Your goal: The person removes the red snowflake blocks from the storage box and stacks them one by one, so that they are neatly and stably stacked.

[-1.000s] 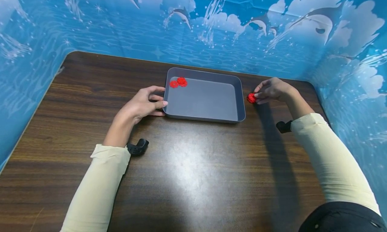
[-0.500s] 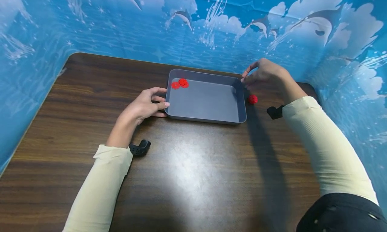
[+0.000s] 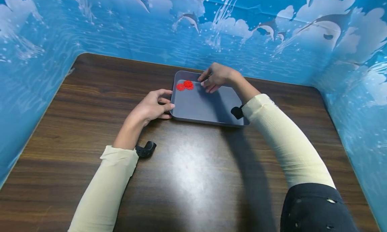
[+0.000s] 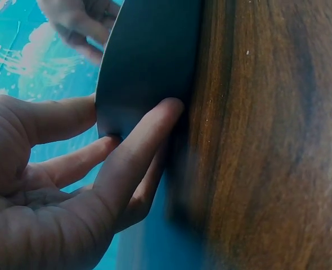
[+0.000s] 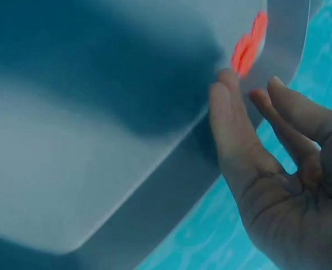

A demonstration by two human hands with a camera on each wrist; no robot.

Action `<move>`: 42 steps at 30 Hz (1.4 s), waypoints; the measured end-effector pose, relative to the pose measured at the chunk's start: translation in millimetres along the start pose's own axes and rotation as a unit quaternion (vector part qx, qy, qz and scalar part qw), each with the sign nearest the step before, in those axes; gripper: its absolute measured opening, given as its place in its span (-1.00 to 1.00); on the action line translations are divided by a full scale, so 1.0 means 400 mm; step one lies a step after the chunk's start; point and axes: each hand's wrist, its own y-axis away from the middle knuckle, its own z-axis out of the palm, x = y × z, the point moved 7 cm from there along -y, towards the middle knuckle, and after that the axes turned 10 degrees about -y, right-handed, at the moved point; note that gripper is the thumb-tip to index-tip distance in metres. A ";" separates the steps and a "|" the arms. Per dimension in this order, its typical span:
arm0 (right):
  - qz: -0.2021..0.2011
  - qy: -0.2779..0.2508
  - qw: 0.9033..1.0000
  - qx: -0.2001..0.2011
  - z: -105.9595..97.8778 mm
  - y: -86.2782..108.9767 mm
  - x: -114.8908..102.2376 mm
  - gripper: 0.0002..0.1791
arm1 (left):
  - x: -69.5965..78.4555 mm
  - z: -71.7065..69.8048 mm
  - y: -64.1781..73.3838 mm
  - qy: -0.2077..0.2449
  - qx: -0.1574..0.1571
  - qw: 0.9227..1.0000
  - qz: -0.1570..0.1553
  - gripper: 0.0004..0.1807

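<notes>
A shallow grey baking pan [image 3: 208, 119] lies on the table. At its far left corner sit red, round, frilly-edged pieces [image 3: 188, 85], side by side and partly overlapping. My left hand [image 3: 152, 105] is at the pan's left side; in the left wrist view its fingertips [image 4: 169, 107] touch the outer wall and rim, spread and nearly straight. Over the pan, right of the red pieces, hangs my right hand [image 3: 216, 78] with nothing in its fingers. In the right wrist view the pieces [image 5: 247, 48] show beyond its fingertips. The red piece on the table by the pan's right side is hidden, seemingly by my right arm.
The dark wood-grain table [image 3: 99, 91] has rounded far corners. Around it hangs a blue curtain [image 3: 145, 34] printed with dolphins, close behind the pan. Black straps with camera mounts [image 3: 146, 149] sit on both wrists.
My right hand has let go of a red piece on the table right of the pan. It has moved left over the pan. The left hand keeps its place.
</notes>
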 end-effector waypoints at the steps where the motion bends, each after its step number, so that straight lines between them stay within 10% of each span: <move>1: -0.003 0.013 1.000 -0.010 0.018 -0.010 -0.010 -0.48 | 0.000 0.000 0.000 0.001 0.000 1.000 -0.001 -0.28; 9: -0.024 0.163 0.986 0.020 0.082 -0.055 -0.045 -0.46 | -0.003 0.002 0.000 0.014 -0.008 1.000 -0.009 -0.26; 17: -0.031 0.154 0.985 0.067 0.065 -0.044 -0.034 -0.83 | -0.002 0.005 -0.004 0.025 -0.007 1.000 -0.016 -0.26; 28: -0.072 0.176 0.976 0.107 0.077 -0.056 -0.025 -0.81 | -0.005 0.006 -0.008 0.023 -0.005 1.000 -0.020 -0.26; 42: -0.076 -0.032 0.993 0.081 0.024 -0.030 0.020 -0.88 | -0.006 0.003 -0.008 0.021 -0.009 1.000 -0.019 -0.26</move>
